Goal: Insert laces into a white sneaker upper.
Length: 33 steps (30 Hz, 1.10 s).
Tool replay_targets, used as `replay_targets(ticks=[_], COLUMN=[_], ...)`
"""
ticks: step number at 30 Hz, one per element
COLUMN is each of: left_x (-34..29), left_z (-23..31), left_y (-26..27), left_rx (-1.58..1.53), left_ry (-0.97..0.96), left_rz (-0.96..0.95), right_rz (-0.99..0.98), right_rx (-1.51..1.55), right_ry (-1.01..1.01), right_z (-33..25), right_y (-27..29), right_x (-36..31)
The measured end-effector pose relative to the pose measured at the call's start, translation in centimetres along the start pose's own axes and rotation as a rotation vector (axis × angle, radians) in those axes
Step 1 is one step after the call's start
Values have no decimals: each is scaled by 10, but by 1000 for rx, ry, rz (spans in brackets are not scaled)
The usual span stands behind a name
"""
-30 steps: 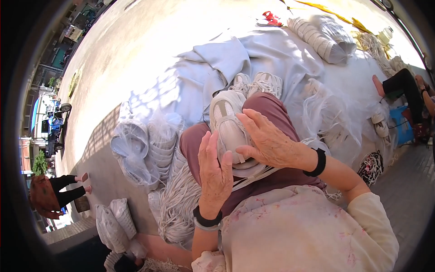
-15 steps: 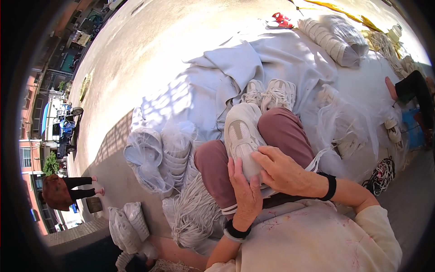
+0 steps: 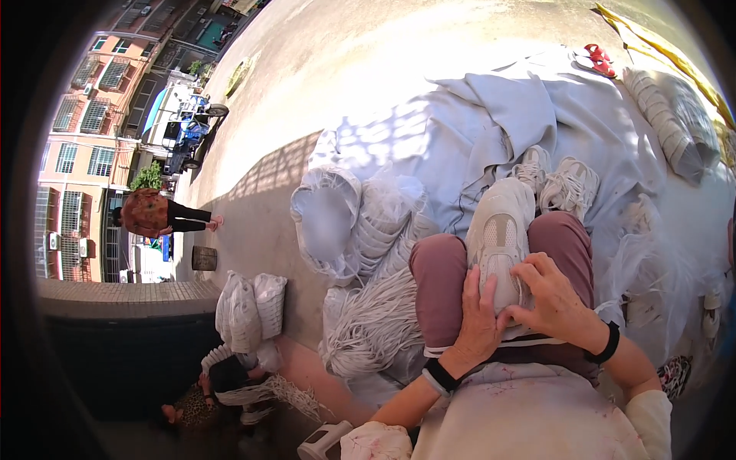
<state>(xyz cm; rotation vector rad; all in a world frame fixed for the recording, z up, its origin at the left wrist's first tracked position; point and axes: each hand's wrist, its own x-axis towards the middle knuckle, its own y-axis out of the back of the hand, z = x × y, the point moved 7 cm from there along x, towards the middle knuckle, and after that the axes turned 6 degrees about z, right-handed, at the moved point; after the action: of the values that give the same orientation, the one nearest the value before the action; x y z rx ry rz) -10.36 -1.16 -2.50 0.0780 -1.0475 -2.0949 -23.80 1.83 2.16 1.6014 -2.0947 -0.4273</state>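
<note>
Clearly, left hand (image 3: 477, 326) stretched along pale shoe (image 3: 498, 245), right hand (image 3: 561, 303) arched opposite; two-handed grip clasping it.

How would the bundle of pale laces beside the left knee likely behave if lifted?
The bundle of pale laces would probably sag, since its thin strands drape loosely. It might also tangle, with so many lying side by side.

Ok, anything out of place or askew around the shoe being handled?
Two minor things. The grey sheet lies rumpled in loose folds, not flat, and a bright red item, maybe footwear, stands out by colour near its far edge. No damage is visible on the pale shoe being handled.
</note>
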Motion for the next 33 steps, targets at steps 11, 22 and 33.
replay_targets(ticks=[11, 22, 33], left_x=[-2, 20, 13], left_z=[7, -17, -27], left_y=[4, -1, 0], left_rx=[-132, -43, -280], left_ry=[44, 104, 138], left_rz=[29, 117, 174], right_rz=[12, 31, -55], right_rx=[-145, -299, -218], right_ry=[-30, 12, 8], right_z=[-9, -21, -14], right_y=[-4, -11, -15], right_x=[11, 8, 17])
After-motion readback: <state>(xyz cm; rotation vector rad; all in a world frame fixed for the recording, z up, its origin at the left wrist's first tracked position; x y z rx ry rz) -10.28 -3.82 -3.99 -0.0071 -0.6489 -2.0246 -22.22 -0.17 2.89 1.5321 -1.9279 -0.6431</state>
